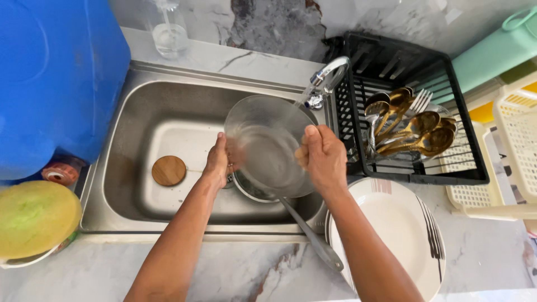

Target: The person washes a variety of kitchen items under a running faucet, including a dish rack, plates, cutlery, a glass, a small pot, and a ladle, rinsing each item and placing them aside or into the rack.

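A clear glass bowl (268,146) is held tilted over a stainless steel sink (140,106), its open side turned up toward the tap (326,78) at the far right of the basin, an angle that would let water run across the inside. The left hand (218,159) clasps the bowl's left rim and the right hand (321,155) clasps its right rim, thumb over the edge. Beneath the bowl a pan (251,189) sits in the basin, its long grey handle (313,237) sticking out over the near edge. A round wooden disc (169,170) lies flat on the sink floor to the left. Right of the tap, a black dish rack (447,162) holds a clear dish of gold spoons and a fork (414,126). A white plate (391,235) rests on the marble counter (235,268) near right. A blue water container (56,72) stands far left, with a yellow-green sponge (33,215) near it.
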